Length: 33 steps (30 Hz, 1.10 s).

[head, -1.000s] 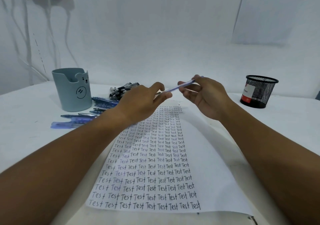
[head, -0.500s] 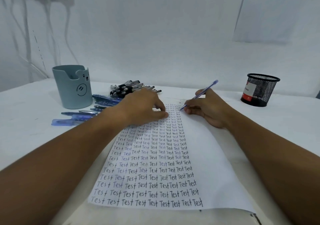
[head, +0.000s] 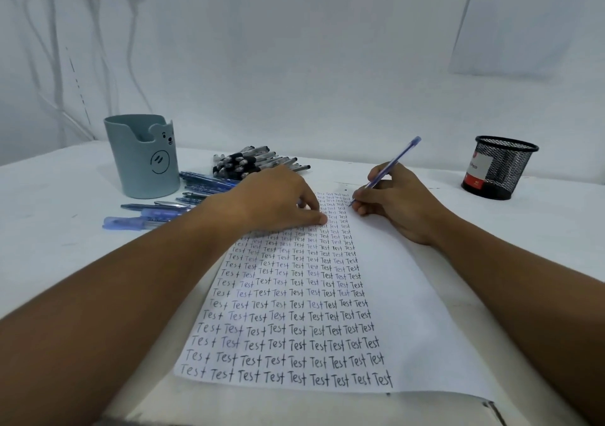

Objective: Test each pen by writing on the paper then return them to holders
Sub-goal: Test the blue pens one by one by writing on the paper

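Right hand: I pinch the blue pen, tip on the paper, to write.
Left hand: flat, fingers relaxed, steadying that paper.

The white table carries a sheet of paper at its centre, running from the near edge toward the far edge. A grey-blue pen cup stands at the far left. Blue pens lie loose beside it, toward the paper. A pile of black pens lies near the far edge. A black mesh holder stands at the far right.
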Tool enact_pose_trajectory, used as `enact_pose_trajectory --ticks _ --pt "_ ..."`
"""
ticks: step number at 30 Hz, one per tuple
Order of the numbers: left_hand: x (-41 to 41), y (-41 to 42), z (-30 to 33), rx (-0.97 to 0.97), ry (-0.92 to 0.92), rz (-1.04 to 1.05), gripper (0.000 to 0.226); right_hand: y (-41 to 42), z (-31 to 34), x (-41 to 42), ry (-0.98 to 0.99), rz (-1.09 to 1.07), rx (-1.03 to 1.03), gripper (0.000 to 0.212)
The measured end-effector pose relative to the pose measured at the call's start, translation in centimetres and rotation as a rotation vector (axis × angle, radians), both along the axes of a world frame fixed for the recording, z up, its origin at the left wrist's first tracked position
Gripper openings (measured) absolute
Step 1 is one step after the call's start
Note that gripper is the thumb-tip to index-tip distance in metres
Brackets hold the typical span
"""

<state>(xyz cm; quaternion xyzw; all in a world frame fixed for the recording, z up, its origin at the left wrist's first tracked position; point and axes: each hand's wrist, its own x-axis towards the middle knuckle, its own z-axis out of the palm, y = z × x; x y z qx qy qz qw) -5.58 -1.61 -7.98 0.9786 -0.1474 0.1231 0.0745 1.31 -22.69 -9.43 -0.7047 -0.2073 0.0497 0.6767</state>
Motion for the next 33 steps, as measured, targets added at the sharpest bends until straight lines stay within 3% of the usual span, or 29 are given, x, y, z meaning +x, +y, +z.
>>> enact_pose_trajectory --ticks 15,24,28,33 --pt "-0.36 -0.03 0.34 -0.015 0.022 0.009 0.037 0.42 -0.06 -0.17 -0.078 -0.03 -0.144 0.029" --pt "-0.24 0.08 0.37 -0.016 0.03 0.006 0.038 0.26 -0.01 0.06 -0.023 -0.036 -0.08 0.029" --pt "-0.25 0.05 0.16 -0.023 0.023 -0.001 0.036 0.51 -0.2 -0.14 -0.089 -0.056 -0.166 0.028" --pt "-0.2 0.15 0.15 -0.02 0.034 0.002 0.038 0.22 0.05 0.03 -0.017 -0.046 -0.059 0.032"
